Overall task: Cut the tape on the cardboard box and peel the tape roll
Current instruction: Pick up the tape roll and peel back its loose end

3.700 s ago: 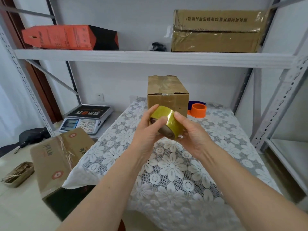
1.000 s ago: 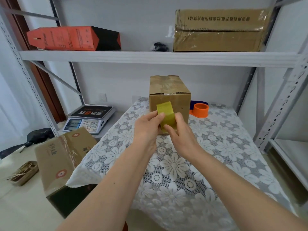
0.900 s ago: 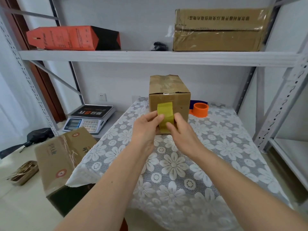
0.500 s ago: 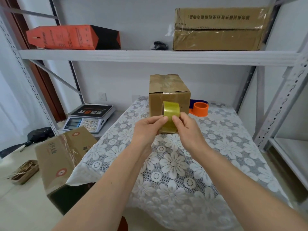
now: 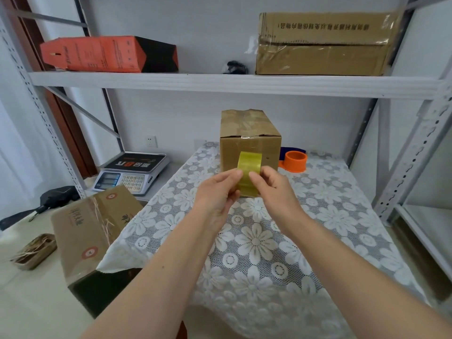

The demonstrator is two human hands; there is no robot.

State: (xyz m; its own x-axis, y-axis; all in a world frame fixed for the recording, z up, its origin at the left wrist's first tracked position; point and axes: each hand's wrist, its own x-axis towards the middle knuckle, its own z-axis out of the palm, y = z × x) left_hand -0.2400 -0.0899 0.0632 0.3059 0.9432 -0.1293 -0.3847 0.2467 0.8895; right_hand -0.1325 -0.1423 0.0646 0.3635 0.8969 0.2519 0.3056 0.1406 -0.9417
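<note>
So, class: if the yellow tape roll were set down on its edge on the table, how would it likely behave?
The yellow tape roll is round, so it would probably roll. Both hands hold it by fingertips alone, suggesting it is light. Its glossy surface may be slippery.

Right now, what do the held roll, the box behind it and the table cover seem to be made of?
Tape roll: glossy yellowish plastic film, going by its sheen. Cardboard box: brown corrugated card, shiny clear tape over its top. Tablecloth: white floral lace, probably fabric or vinyl.
</note>
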